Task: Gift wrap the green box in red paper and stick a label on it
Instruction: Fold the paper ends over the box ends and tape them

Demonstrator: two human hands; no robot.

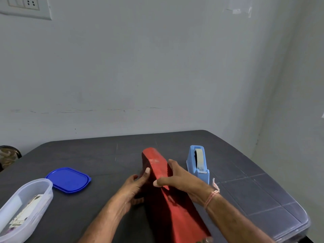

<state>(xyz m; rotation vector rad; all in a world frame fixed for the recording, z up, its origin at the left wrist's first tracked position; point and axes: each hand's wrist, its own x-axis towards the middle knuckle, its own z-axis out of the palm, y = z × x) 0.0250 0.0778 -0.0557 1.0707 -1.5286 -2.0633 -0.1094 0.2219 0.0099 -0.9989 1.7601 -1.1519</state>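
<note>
Box [164,207], wrapped red, stands on edge between my fingers: left hand [138,183] pinches its side, right hand [182,179] curls over the top, steadying it, I judge, for the dispenser [198,163] just beyond my right fingertips.

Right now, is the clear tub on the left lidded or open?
Open. The clear tub has no cover on it: its blue lid lies flat on the table beside it, and paper slips show inside.
</note>
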